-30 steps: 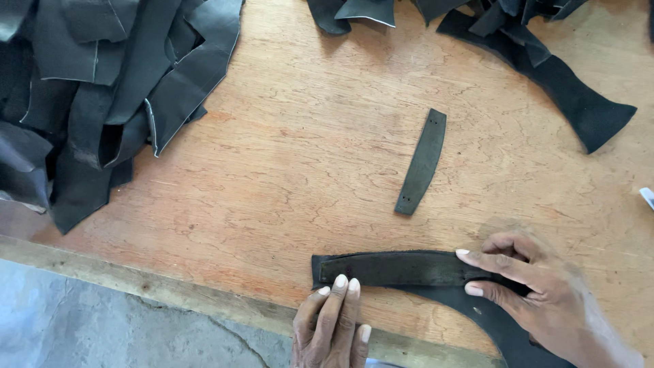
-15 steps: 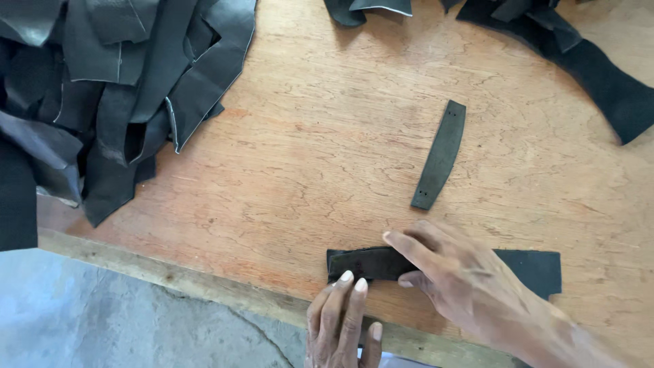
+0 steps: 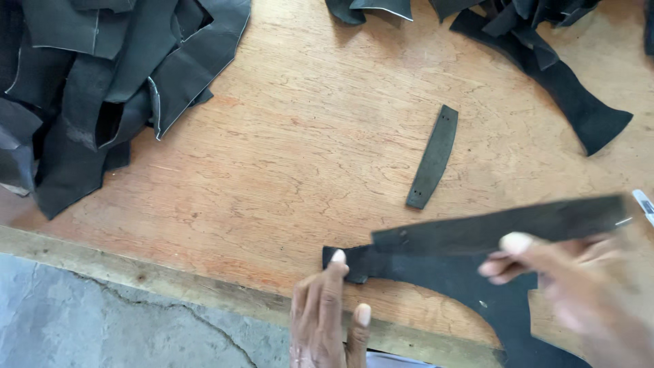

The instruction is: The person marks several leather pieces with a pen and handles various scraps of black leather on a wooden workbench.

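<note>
A curved black leather piece [image 3: 470, 283] lies near the front edge of the wooden table [image 3: 272, 157]. My left hand [image 3: 330, 317] presses a fingertip on its left end. My right hand [image 3: 579, 286], blurred by motion, holds a long dark strip [image 3: 497, 228] lifted above the curved piece, pinched near its right half. A short curved dark strip [image 3: 434, 157] lies alone on the table behind them.
A heap of black leather offcuts [image 3: 102, 82] fills the back left corner. More black pieces [image 3: 545, 61] lie along the back right. The table's front edge [image 3: 170, 283] runs diagonally above a grey concrete floor [image 3: 102, 327]. A small white object [image 3: 644, 203] shows at the right edge.
My right hand has picked up the long strip off the curved piece and lifted it to the right. My left hand stays pressing the left end. The view shifted slightly.
</note>
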